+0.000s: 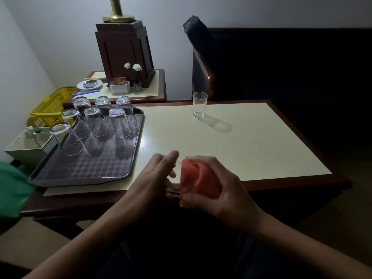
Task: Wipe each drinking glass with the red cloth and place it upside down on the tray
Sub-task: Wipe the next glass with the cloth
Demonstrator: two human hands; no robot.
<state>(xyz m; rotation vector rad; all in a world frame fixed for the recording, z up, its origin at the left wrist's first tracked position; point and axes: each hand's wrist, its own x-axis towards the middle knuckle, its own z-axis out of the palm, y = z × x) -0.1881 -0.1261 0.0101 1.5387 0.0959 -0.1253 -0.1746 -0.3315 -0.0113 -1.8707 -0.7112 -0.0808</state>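
Head view: right hand [219,190] grips the bunched cloth [198,178] at the near edge of the table [261,141]. Left hand [157,174] lies just beside it, fingers straight and together. Whether the cloth wraps anything I cannot tell. If it does, that thing hangs past the table edge, and a loosened grip would likely drop it. One upright glass [199,104] stands alone, far across the table, and a hasty reach could tip it. Tray [80,174] holds seven upturned glasses [118,121] crowded at its far end, so setting another close could knock them. Yellow basket [52,105] hides its contents.
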